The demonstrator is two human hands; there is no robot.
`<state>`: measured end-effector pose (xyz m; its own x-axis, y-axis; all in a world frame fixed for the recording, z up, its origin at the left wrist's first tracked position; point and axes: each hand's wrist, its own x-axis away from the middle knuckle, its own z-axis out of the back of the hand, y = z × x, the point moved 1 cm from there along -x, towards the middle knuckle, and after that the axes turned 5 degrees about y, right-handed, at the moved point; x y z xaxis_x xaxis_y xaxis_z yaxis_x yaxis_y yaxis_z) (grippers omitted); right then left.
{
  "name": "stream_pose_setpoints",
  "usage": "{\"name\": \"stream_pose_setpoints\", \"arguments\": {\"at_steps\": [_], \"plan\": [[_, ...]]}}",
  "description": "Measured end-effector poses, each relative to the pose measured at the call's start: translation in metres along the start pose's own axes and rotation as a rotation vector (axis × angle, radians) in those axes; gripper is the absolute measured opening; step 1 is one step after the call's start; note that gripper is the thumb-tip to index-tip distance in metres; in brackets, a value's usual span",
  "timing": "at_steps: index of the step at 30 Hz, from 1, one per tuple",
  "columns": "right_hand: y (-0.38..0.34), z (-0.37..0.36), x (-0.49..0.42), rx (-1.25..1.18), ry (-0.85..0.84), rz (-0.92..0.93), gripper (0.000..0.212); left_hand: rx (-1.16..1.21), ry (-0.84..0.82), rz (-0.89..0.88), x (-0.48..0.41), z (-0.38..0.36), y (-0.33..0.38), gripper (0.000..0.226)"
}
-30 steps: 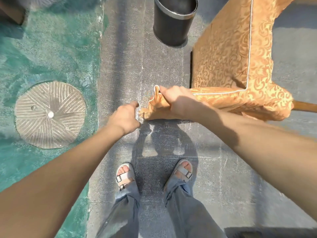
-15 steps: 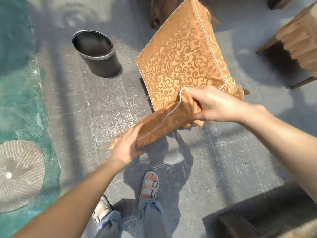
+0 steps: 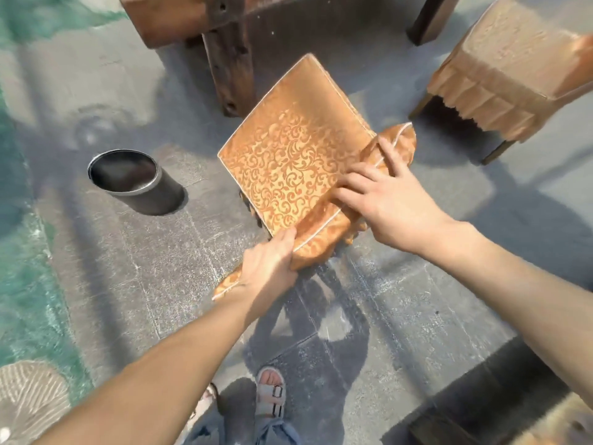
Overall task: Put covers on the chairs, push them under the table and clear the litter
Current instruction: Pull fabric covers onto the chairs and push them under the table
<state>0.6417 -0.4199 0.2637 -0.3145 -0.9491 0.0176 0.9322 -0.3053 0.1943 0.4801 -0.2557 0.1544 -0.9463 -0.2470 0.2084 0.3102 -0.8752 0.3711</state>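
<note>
- Orange patterned fabric, the chair cover (image 3: pixel 295 155), sits mid-frame; its flat scroll-printed panel with pale piping is stretched over what looks like a chair back, tilted away from me
- I see the lower part of the cover bunched into a thick roll along the panel's near edge, running from lower left up to the right
- my left hand (image 3: pixel 268 268) is clamped around the lower end of that roll, fingers wrapped over the fabric, with a loose tail of cloth hanging out under the wrist
- my right hand (image 3: pixel 382 200) lies on the upper part of the roll with fingers spread, thumb hooked over the bunched fabric near the piping; it presses and holds the cloth rather than closing in a tight fist
- just beyond the panel stands a dark wooden table leg (image 3: pixel 229 59) under a heavy table edge
- to the right, well apart, a second chair (image 3: pixel 500 69) already wears a paler pleated cover
- a black round bin (image 3: pixel 134 181) stands open on the grey paving to the left
- my sandalled feet (image 3: pixel 271 396) show at the bottom, and green-painted ground (image 3: pixel 22 268) runs along the left edge
</note>
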Motion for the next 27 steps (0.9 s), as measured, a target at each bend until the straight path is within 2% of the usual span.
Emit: {"name": "stream_pose_setpoints", "arguments": {"at_steps": [2,5,8,12,14,20,25,27], "plan": [[0.006,-0.014,-0.004,0.068,-0.078,-0.085,0.04,-0.006,0.012,-0.022,-0.019,0.001,0.014,0.055],[0.029,-0.025,-0.016,0.095,-0.066,-0.18,0.025,0.053,0.046,-0.042,-0.035,-0.005,0.025,0.057],[0.065,-0.03,-0.016,0.104,-0.084,-0.176,0.029,0.097,0.094,-0.012,-0.042,-0.012,0.026,0.065],[0.114,-0.031,-0.011,0.106,-0.157,-0.188,0.041,-0.087,0.226,-0.084,-0.056,-0.013,0.034,0.055],[0.136,-0.034,-0.01,0.12,-0.177,-0.179,0.045,-0.094,0.206,-0.094,-0.07,-0.01,0.044,0.053],[0.222,-0.055,-0.002,0.053,-0.168,-0.093,0.037,-0.031,0.1,-0.086,-0.128,0.014,0.098,0.046],[0.29,-0.083,0.013,-0.006,-0.11,-0.093,0.036,0.013,0.123,-0.08,-0.179,0.022,0.157,0.059],[0.315,-0.093,0.016,-0.038,-0.103,-0.098,0.036,-0.019,0.115,-0.074,-0.197,0.021,0.176,0.056]]}}
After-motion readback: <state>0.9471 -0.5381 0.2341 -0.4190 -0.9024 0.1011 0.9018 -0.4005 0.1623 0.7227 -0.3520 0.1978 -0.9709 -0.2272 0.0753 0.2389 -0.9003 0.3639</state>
